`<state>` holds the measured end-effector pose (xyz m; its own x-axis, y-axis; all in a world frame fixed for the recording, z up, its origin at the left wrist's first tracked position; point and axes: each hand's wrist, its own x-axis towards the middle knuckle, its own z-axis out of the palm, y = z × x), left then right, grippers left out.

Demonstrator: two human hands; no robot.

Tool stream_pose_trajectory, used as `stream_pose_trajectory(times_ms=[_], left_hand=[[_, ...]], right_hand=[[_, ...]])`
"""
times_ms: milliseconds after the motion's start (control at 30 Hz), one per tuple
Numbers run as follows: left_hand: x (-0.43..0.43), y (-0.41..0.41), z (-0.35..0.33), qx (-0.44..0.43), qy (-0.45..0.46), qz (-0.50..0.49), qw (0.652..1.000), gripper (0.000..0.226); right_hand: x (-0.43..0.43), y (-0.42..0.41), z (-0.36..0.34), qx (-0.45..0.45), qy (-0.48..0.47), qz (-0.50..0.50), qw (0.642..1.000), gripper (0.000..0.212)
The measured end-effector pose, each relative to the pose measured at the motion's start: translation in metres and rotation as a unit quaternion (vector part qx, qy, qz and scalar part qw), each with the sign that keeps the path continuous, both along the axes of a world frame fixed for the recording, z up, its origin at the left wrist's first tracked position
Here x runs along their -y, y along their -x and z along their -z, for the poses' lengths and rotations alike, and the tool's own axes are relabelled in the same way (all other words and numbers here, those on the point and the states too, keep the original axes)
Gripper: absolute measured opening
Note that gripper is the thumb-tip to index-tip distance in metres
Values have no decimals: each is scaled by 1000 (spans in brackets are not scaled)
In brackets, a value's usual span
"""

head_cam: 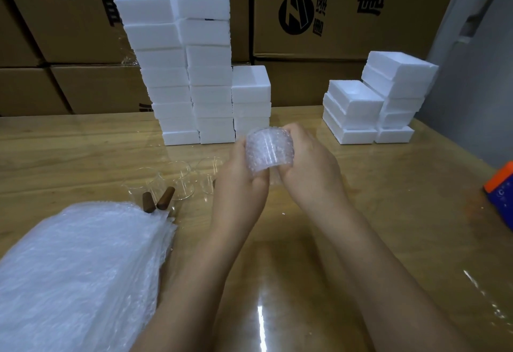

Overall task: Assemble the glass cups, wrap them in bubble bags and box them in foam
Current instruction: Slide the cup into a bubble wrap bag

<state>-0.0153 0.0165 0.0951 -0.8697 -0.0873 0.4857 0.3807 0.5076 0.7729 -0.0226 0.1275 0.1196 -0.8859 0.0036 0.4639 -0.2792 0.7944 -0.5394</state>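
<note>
Bubble-wrapped cup (pixel 268 154) between left hand (pixel 241 179) and right hand (pixel 308 165)

Packing warehouse: stacked cartons (pixel 333 10), foam boxes (pixel 177 68).

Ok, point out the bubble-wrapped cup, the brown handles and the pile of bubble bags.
bubble-wrapped cup (pixel 268 151): head view, middle of its wrapped side.
brown handles (pixel 165 198): head view, shaft of one.
pile of bubble bags (pixel 77 262): head view, top sheet.

Person's 2 upper limbs. Left hand (pixel 239 185) and right hand (pixel 308 168): bare. Left forearm (pixel 194 282) and right forearm (pixel 383 274): bare, narrow at the wrist, broadening toward the lower frame edge.
</note>
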Motion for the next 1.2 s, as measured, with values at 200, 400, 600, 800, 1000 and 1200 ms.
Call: stream_pose_trajectory(times_ms=[200,400,600,800,1000,1200], left_hand=[[16,-3,-9,-15,140,64,988,68],[13,-1,-11,-94,93,-51,990,59],[15,-1,-10,-124,51,-66,989,65],[13,-3,-8,-77,85,54,992,67],[27,-5,-13,-19,152,225,962,101],[37,-7,-19,-81,260,156,949,76]], right_hand=[[-10,0,-11,83,-3,-57,995,24],[-14,-9,-20,114,49,-146,981,58],[-15,-9,-18,128,-21,-130,983,46],[-12,0,-11,79,1,-50,996,30],[-27,2,-17,162,53,-63,983,19],[-21,-7,-21,248,-1,-168,954,12]])
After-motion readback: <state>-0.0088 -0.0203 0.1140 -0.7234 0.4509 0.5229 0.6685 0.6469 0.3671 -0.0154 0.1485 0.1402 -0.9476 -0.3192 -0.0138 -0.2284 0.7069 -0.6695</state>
